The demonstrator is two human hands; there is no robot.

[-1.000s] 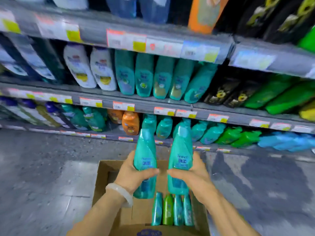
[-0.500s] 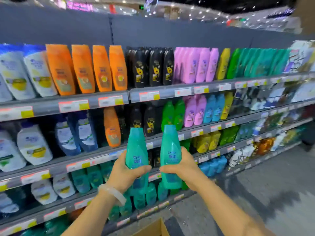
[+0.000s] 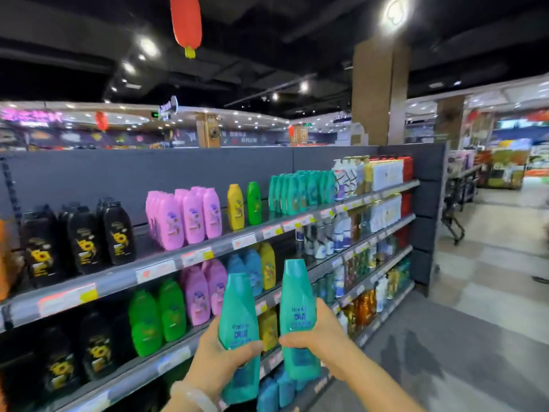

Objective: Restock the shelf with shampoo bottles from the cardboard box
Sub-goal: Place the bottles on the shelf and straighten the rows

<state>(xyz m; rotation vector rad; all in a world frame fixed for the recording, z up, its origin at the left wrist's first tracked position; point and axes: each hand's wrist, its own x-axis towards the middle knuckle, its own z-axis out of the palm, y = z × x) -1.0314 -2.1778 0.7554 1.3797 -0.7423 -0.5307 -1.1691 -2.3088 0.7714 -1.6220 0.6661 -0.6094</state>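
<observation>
I hold two teal shampoo bottles upright in front of the shelving. My left hand (image 3: 218,362) grips the left teal bottle (image 3: 238,316) round its lower body; a pale bracelet sits on that wrist. My right hand (image 3: 319,337) grips the right teal bottle (image 3: 297,304) the same way. A row of matching teal bottles (image 3: 300,191) stands on the top shelf (image 3: 297,224), farther right and above my hands. The cardboard box is out of view.
The top shelf also carries black (image 3: 80,236), pink (image 3: 187,215), yellow (image 3: 235,206) and green bottles (image 3: 253,203). The lower shelves hold green, pink, blue and yellow bottles. The grey aisle floor (image 3: 430,346) runs to the right, towards a shopping trolley (image 3: 453,227) past the shelf end.
The view has swung up from the box to the upper shelves and ceiling. Both hands have kept their grip and carried the two bottles up along the shelving.
</observation>
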